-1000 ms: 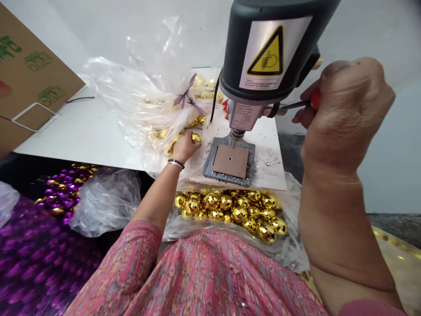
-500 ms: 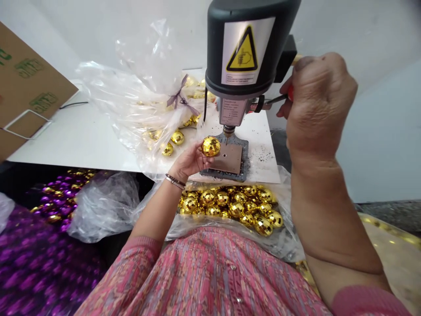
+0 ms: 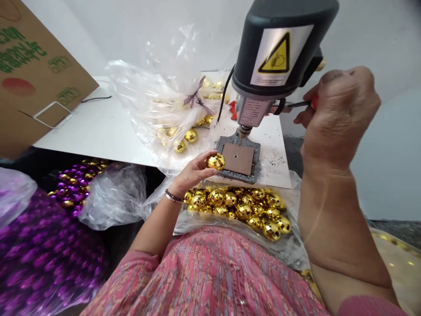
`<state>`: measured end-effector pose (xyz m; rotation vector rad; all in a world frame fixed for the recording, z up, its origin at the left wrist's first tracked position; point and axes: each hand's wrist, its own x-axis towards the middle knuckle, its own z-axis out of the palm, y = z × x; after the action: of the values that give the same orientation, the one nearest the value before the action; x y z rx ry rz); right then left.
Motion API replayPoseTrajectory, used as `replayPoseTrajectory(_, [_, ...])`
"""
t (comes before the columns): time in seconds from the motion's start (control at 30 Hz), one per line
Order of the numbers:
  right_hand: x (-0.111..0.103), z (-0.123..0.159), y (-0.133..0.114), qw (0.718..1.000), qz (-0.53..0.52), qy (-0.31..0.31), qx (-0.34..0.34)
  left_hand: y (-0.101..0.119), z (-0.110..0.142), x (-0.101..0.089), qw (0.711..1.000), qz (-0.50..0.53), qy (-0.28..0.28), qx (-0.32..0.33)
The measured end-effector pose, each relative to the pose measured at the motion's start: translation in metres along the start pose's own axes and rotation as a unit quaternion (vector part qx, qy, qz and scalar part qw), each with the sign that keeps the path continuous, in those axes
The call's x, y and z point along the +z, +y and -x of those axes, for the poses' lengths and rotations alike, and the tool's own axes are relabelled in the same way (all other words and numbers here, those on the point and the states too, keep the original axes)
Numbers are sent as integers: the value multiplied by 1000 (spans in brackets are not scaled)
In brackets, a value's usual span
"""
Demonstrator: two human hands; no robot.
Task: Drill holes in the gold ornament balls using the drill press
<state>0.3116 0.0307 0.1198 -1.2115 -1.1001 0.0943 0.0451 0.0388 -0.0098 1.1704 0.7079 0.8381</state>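
The person's left hand holds a gold mirror-faceted ball in a narrow grip, fingers curled around its side, just off the near corner of the grey metal base plate of a bench drill. The ball looks light and hollow, and its slick, fragile-looking facets could slip or chip, so a gentle fingertip hold around its middle would suit it better than a hard squeeze. The right hand is clenched in a fist around a red-handled screwdriver, its shaft reaching toward the drill's head. The drill's chuck stands above a brown square pad with a central hole. More gold balls crowd a plastic bag directly below the hands, and others lie in a ribbon-tied bag beyond. Purple balls lie off to the left.
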Motion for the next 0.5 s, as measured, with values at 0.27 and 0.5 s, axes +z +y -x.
replayPoseTrajectory(0.27, [-1,4,8,1000,17,3,-21,8,61,-71,964,22,264,28])
replayPoseTrajectory(0.5, [2,7,-4,999,14,30,14,73,107,-184,837,-60,543,38])
